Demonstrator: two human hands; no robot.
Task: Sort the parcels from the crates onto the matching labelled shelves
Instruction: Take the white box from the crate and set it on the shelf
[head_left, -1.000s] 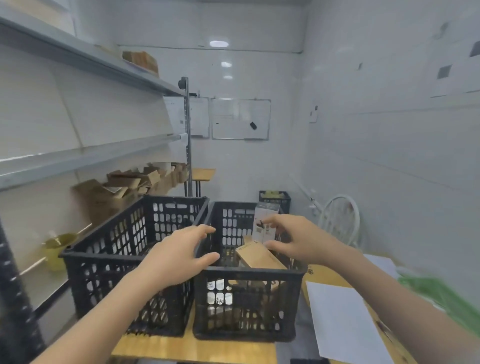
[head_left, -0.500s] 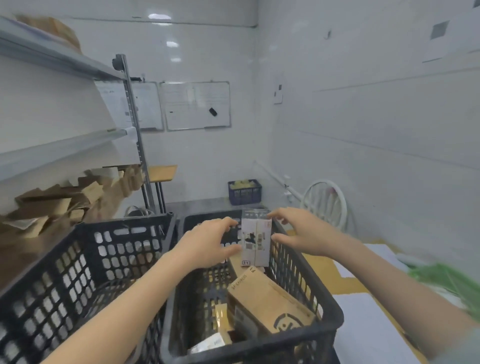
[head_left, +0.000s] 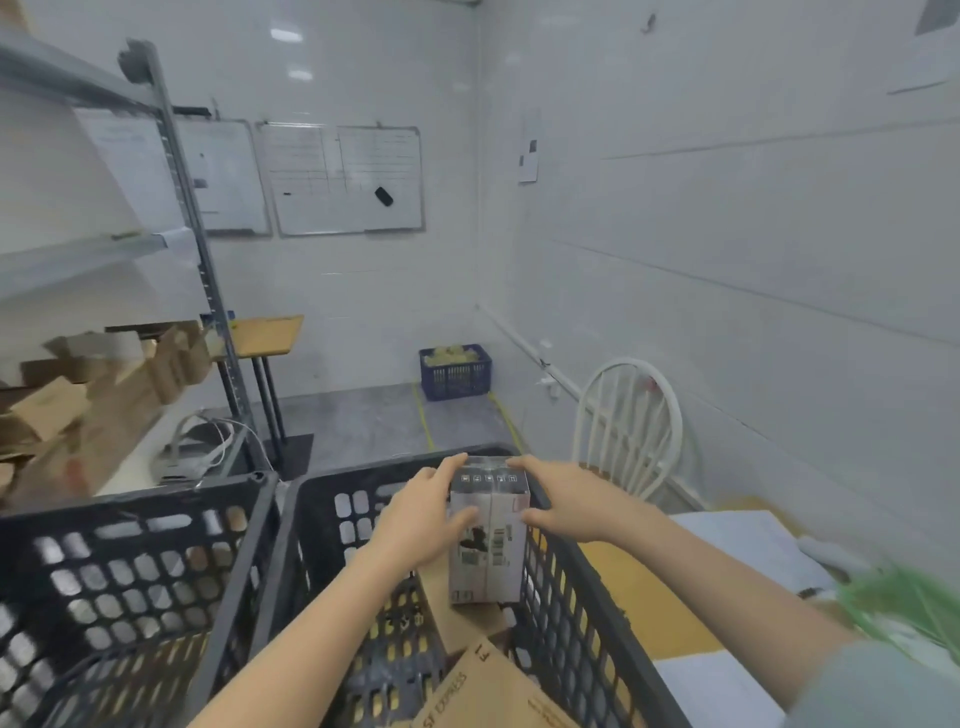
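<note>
Clasped between my left hand (head_left: 415, 525) and right hand (head_left: 566, 505), one upright white parcel (head_left: 491, 551), low in the right-hand black crate (head_left: 322, 522); step, I judge: lifting out; next requires reading its label, choosing the matching shelf (head_left: 78, 254).

1. You stand in a small parcel-sorting storeroom with white tiled walls (head_left: 727, 270).
2. Metal shelving (head_left: 199, 249) on your left carries cardboard boxes (head_left: 104, 400).
3. Black crates (head_left: 135, 501) hold courier cartons (head_left: 493, 686); gridded whiteboards (head_left: 348, 176) hang on the far wall.
</note>
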